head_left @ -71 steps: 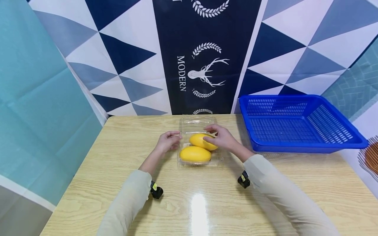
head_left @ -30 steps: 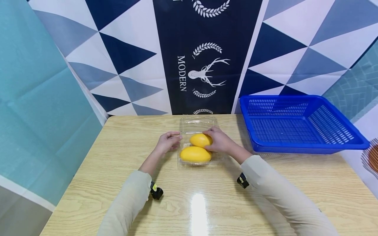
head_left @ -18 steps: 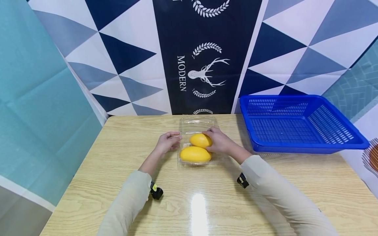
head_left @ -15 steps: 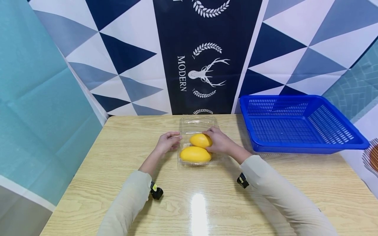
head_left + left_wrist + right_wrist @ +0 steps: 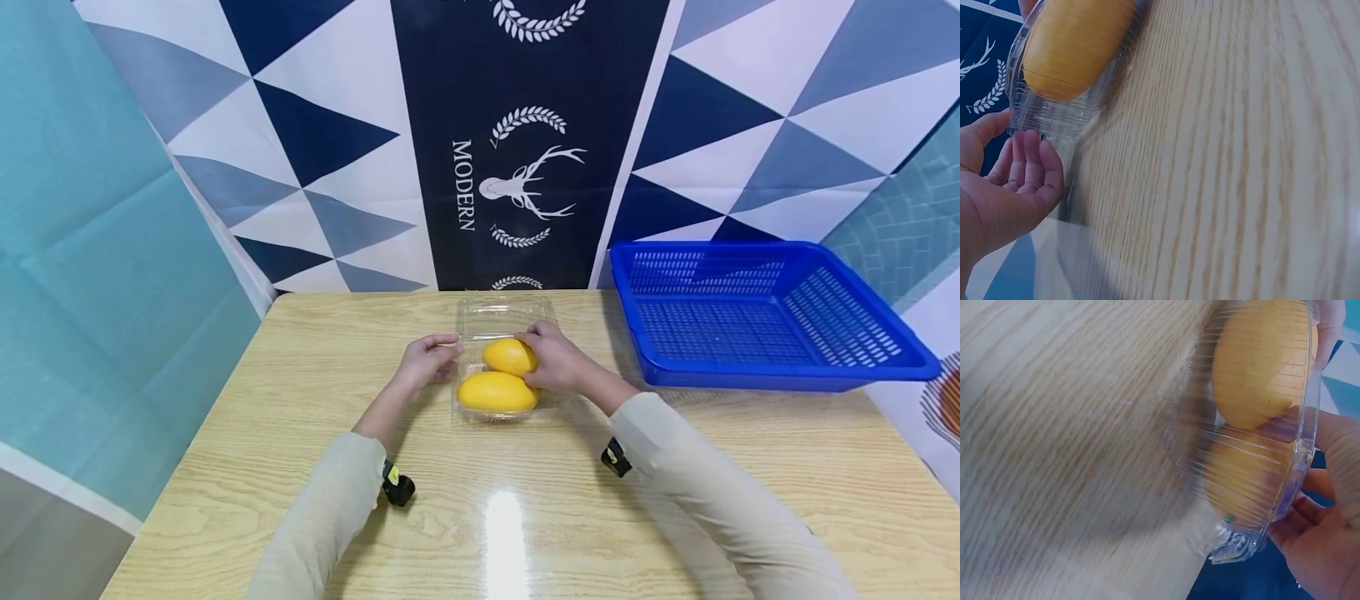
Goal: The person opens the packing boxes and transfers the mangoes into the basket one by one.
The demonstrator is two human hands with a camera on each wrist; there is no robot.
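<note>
Two yellow mangoes lie side by side in a clear plastic clamshell box (image 5: 506, 308), its lid folded back towards the wall. My right hand (image 5: 561, 358) grips the right end of the rear mango (image 5: 510, 356), hiding that end in the head view. The right wrist view shows its thumb (image 5: 1329, 428) reaching over the box rim between the fruits. Nearer to me sits the front mango (image 5: 497, 392), untouched by the left hand. At the box's left edge, my left hand (image 5: 425, 362) pinches the rim between thumb and fingertips (image 5: 1034, 139).
A blue perforated plastic basket (image 5: 772, 375) stands at the back right of the wooden table (image 5: 420, 525). Behind the table hangs a patterned cloth (image 5: 337, 150). A black camera is strapped to each wrist.
Since the earliest frame, my right hand has closed round the rear mango's right end, and that mango has turned slightly. Over the last second hardly anything has moved; the left hand has stayed put.
</note>
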